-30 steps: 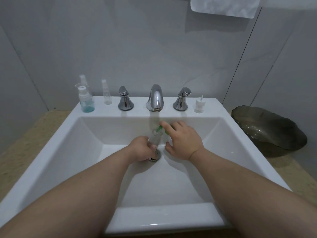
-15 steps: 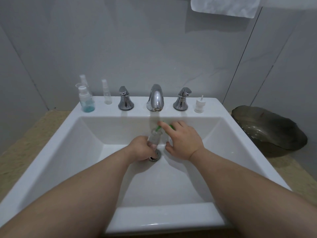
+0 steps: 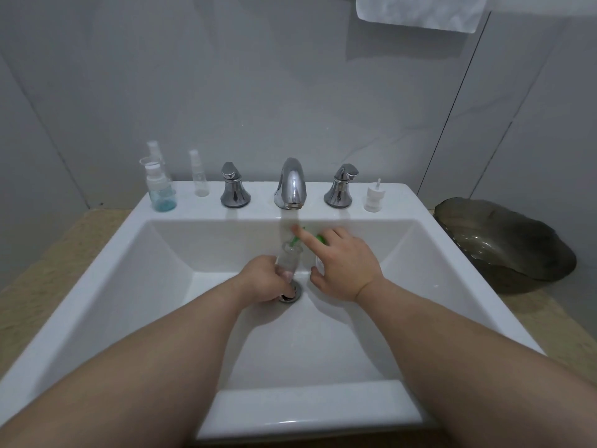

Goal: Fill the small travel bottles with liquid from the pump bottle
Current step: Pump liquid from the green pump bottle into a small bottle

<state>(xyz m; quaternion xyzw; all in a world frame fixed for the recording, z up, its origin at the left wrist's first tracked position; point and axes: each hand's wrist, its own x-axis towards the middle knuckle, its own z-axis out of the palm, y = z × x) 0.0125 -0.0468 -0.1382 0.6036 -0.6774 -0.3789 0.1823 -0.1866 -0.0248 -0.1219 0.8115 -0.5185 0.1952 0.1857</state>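
One clear travel bottle (image 3: 288, 257) is gripped by the left hand (image 3: 263, 279) low in the sink (image 3: 403, 253), under the green nozzle of the pump bottle (image 3: 320, 239). The right hand (image 3: 345, 270) clasps that, forefinger on top. Two ledge bottles (image 3: 201, 179) look empty, so much remains.

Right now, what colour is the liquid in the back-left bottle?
The liquid is blue-green, low in the bottle; head view shows it.

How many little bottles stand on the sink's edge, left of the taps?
3: a blue-liquid bottle, a clear bottle partly hidden behind it, another clear bottle beside the left tap handle.
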